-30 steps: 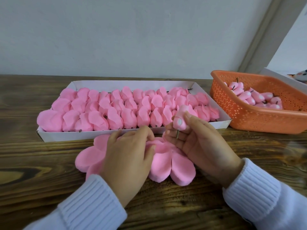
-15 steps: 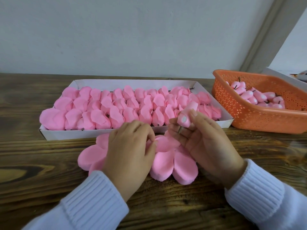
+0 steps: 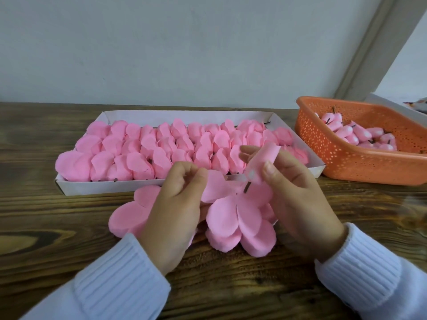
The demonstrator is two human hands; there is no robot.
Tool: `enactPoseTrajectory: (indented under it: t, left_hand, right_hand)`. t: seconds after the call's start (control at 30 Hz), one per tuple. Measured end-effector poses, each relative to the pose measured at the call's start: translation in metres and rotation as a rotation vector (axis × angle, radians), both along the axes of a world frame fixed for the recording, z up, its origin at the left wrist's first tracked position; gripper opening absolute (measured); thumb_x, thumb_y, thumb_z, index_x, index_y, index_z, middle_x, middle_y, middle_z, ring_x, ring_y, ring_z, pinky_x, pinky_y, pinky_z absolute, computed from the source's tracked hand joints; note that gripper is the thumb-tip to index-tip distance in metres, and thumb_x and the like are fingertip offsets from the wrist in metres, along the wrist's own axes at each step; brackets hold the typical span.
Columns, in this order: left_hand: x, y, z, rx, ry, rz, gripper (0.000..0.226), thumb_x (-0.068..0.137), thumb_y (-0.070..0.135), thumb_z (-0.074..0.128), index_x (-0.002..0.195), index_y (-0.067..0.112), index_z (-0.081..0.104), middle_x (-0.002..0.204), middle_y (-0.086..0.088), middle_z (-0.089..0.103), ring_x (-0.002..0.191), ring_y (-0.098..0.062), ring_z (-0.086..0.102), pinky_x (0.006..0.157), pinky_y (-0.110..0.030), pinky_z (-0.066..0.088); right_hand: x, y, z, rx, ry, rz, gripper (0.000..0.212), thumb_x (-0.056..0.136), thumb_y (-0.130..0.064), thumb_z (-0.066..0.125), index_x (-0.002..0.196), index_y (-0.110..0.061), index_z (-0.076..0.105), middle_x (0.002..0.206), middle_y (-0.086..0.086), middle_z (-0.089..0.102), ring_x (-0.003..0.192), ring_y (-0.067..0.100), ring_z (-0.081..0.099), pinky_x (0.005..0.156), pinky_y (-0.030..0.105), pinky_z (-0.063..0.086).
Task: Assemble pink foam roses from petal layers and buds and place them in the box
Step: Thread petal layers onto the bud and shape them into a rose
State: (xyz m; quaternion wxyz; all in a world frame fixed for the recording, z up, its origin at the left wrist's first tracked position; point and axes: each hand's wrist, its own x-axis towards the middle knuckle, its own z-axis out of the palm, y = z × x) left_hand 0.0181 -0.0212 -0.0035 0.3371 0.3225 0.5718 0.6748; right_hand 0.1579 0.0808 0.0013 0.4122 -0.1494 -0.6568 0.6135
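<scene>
While the right hand point(image 3: 298, 195) pinches a bud point(image 3: 264, 154) between thumb and curled fingers, just in front of the box point(image 3: 76, 188) at its right end, the stem point(image 3: 246, 188) points down at the middle of a petal layer point(image 3: 233, 209). Likely reason: the stem gets pushed through the layer's centre, so the bud is held base-down. The left hand point(image 3: 175, 204), also in front of the box, has fingers curled and pinches that layer's left edge. This lifts it clear of the petal stack point(image 3: 129, 215) and tilts its face toward the stem. Lifting one layer keeps the stem from catching the layers below, I'd guess.

The stack lies flat on the table point(image 3: 46, 227), touching or nearly touching the box's front wall, close for quick picking. The box is nearly packed with finished roses point(image 3: 138, 155) in tight rows, stems down or sideways. A thin bare strip is left along its back wall.

A basket point(image 3: 346, 167) right of the box holds spare buds point(image 3: 346, 132), in reach of the right hand. This rose isn't joined yet: the stem tip is at the layer, not visibly through.

No brand, label or writing readable anywhere.
</scene>
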Motion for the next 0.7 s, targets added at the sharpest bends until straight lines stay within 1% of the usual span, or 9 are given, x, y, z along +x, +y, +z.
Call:
enactPoseTrajectory:
  t: [0.07, 0.13, 0.23, 0.3, 0.37, 0.4, 0.47, 0.57, 0.7]
  left_hand:
    - [0.001, 0.000, 0.001, 0.047, -0.068, -0.014, 0.035, 0.096, 0.024, 0.051, 0.062, 0.031, 0.055, 0.075, -0.011, 0.049, 0.063, -0.020, 0.044, 0.044, -0.025, 0.034]
    - [0.001, -0.001, 0.005, 0.076, -0.069, -0.011, 0.036, 0.096, 0.022, 0.051, 0.060, 0.029, 0.054, 0.071, -0.009, 0.045, 0.058, -0.018, 0.042, 0.037, -0.017, 0.033]
    - [0.003, -0.005, 0.010, 0.121, -0.160, -0.034, 0.026, 0.093, 0.025, 0.051, 0.067, 0.020, 0.051, 0.082, -0.028, 0.050, 0.056, -0.026, 0.045, 0.030, -0.010, 0.033]
    - [0.002, -0.006, 0.010, 0.090, -0.012, -0.012, 0.023, 0.085, 0.039, 0.057, 0.069, 0.024, 0.051, 0.080, -0.027, 0.048, 0.050, -0.026, 0.036, 0.033, -0.010, 0.033]
    - [0.000, -0.005, 0.007, 0.090, 0.080, 0.022, 0.026, 0.081, 0.046, 0.066, 0.067, 0.030, 0.052, 0.076, -0.013, 0.047, 0.058, -0.025, 0.039, 0.047, -0.023, 0.038]
    - [0.000, -0.004, 0.007, 0.099, 0.043, 0.028, 0.025, 0.077, 0.046, 0.070, 0.067, 0.030, 0.054, 0.076, -0.009, 0.048, 0.063, -0.022, 0.043, 0.053, -0.028, 0.038]
    - [0.001, -0.003, 0.006, 0.113, -0.117, -0.028, 0.032, 0.060, 0.042, 0.081, 0.075, 0.026, 0.058, 0.077, -0.005, 0.054, 0.066, -0.017, 0.052, 0.055, -0.028, 0.045]
    - [0.002, 0.000, 0.004, 0.152, -0.430, -0.175, 0.059, 0.050, 0.026, 0.078, 0.101, 0.005, 0.058, 0.092, -0.012, 0.066, 0.076, -0.015, 0.069, 0.060, -0.022, 0.056]
    - [-0.001, -0.002, 0.006, 0.069, -0.441, -0.350, 0.056, 0.061, 0.016, 0.073, 0.112, -0.004, 0.063, 0.107, -0.020, 0.070, 0.098, -0.027, 0.070, 0.081, -0.032, 0.058]
  right_hand:
    - [0.000, -0.001, 0.000, -0.010, -0.030, 0.010, 0.041, 0.082, -0.041, 0.070, 0.103, -0.007, 0.064, 0.120, 0.007, 0.065, 0.116, 0.023, 0.059, 0.101, 0.057, 0.044]
    - [0.000, -0.002, 0.000, -0.056, -0.045, 0.016, 0.052, 0.077, -0.045, 0.075, 0.106, -0.004, 0.062, 0.115, 0.019, 0.064, 0.108, 0.036, 0.061, 0.095, 0.065, 0.042]
    - [-0.001, -0.003, -0.001, -0.114, -0.070, 0.036, 0.058, 0.072, -0.047, 0.078, 0.110, -0.005, 0.062, 0.115, 0.034, 0.056, 0.103, 0.051, 0.057, 0.090, 0.074, 0.039]
    - [-0.001, -0.002, -0.001, -0.137, -0.075, 0.046, 0.055, 0.073, -0.044, 0.078, 0.107, -0.004, 0.063, 0.118, 0.035, 0.052, 0.103, 0.045, 0.057, 0.093, 0.073, 0.037]
    - [-0.002, -0.002, -0.002, -0.151, -0.072, 0.038, 0.048, 0.076, -0.038, 0.074, 0.104, -0.001, 0.064, 0.112, 0.035, 0.056, 0.098, 0.038, 0.058, 0.094, 0.069, 0.037]
    - [-0.003, -0.001, -0.003, -0.154, -0.069, 0.030, 0.043, 0.076, -0.035, 0.072, 0.102, -0.001, 0.065, 0.106, 0.032, 0.060, 0.095, 0.036, 0.058, 0.094, 0.067, 0.039]
    - [-0.002, 0.000, -0.003, -0.148, -0.053, 0.023, 0.037, 0.075, -0.034, 0.071, 0.098, -0.005, 0.067, 0.096, 0.021, 0.067, 0.090, 0.033, 0.061, 0.089, 0.058, 0.046]
    - [-0.002, 0.002, -0.003, -0.108, -0.023, -0.025, 0.033, 0.076, -0.032, 0.074, 0.094, -0.006, 0.068, 0.088, 0.013, 0.070, 0.085, 0.027, 0.064, 0.083, 0.048, 0.049]
    - [-0.001, 0.001, -0.003, 0.038, 0.027, -0.035, 0.018, 0.077, -0.027, 0.072, 0.090, -0.014, 0.069, 0.083, 0.001, 0.071, 0.080, 0.014, 0.065, 0.071, 0.027, 0.052]
